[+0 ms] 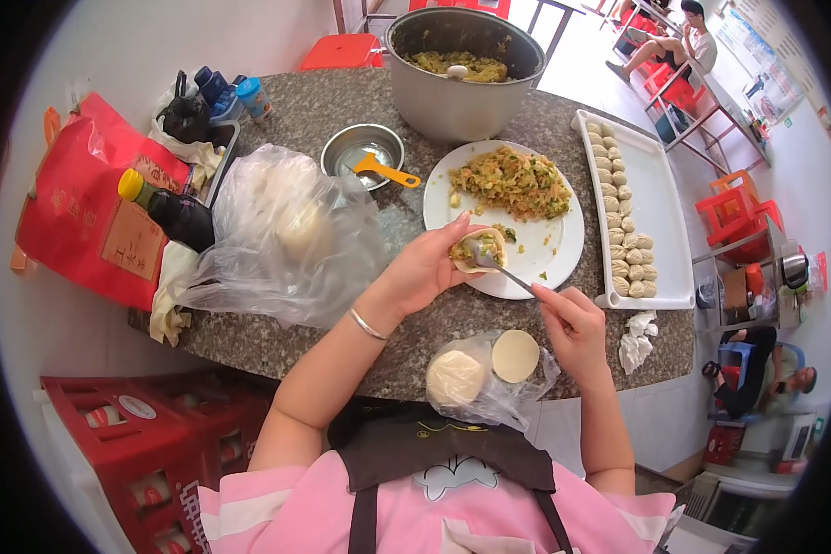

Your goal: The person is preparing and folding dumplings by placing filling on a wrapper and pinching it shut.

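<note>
My left hand (425, 269) cups a round dumpling wrapper (491, 265) with chopped filling on it, above the near rim of a white plate (563, 263). In my right hand (572, 323) is the handle of a metal spoon (512, 276); its tip presses into the filling in the wrapper. A mound of chopped vegetable filling (517, 183) lies on the plate. Nearer to me, a stack of wrappers (456, 377) sits in a clear plastic bag, with a loose wrapper (515, 355) beside it. At the right, a white tray (667, 231) holds several pleated dumplings (609, 189) along its left side.
A large metal pot (457, 102) of filling stands at the back. A steel bowl (363, 148) bears an orange scraper (388, 172). Left are a clear bag of dough (295, 231), a dark yellow-capped bottle (171, 212) and a red bag (102, 203). Crumpled tissue (637, 342) lies below the tray.
</note>
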`<state>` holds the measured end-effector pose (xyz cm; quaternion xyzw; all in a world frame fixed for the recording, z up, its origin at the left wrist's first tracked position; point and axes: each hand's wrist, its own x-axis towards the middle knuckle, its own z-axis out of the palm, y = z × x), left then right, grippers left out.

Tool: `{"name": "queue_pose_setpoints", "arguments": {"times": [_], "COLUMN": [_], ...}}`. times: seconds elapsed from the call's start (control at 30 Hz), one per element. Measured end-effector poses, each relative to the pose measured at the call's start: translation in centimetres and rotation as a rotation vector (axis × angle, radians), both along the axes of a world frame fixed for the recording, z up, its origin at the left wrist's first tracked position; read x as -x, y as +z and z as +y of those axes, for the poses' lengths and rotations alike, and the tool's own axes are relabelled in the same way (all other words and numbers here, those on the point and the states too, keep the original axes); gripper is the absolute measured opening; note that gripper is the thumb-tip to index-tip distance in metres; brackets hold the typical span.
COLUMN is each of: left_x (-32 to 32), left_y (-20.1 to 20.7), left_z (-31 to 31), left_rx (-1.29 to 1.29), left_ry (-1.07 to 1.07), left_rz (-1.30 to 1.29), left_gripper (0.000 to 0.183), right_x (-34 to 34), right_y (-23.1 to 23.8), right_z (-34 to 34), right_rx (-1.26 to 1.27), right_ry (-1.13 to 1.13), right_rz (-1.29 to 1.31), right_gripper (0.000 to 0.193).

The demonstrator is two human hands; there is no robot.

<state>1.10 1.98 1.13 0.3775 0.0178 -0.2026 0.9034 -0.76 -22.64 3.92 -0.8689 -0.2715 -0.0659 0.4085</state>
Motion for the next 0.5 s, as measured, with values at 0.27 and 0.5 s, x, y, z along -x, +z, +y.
{"name": "queue_pose_setpoints", "arguments": {"times": [0.27, 0.5], "left_x": [0.42, 0.33], "left_y": [0.55, 0.37], "left_z": [-0.09, -0.21], "left_rx": [-0.036, -0.019], "left_ry": [0.062, 0.108], "left_rz": [0.007, 0.026], "left_gripper": [0.052, 0.041], "right_x": [-0.24, -0.24], "right_y": [0.55, 0.74], "right_z": [0.84, 0.65], "right_rx": [0.112, 0.086], "right_ry": [0.057, 0.026], "right_rz": [-0.150, -0.108], "right_gripper": [0.036, 0.035]}}
